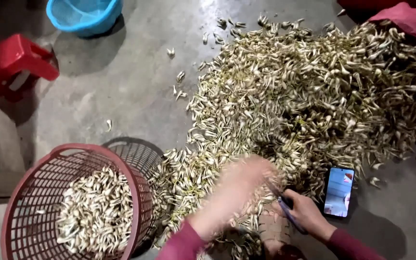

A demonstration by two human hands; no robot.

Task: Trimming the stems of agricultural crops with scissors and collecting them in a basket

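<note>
A big heap of small pale bulbs with thin stems covers the grey floor. My left hand is blurred with motion over the near edge of the heap; whether it holds a bulb cannot be made out. My right hand is closed on a pair of blue-handled scissors, blades pointing up-left toward the left hand. Both wrists wear dark red sleeves. A red plastic basket at lower left holds several trimmed bulbs.
A phone with a lit screen lies on the floor right of my right hand. A blue basin and a red plastic stool stand at upper left. Red cloth lies at the top right. Stray bulbs dot the floor.
</note>
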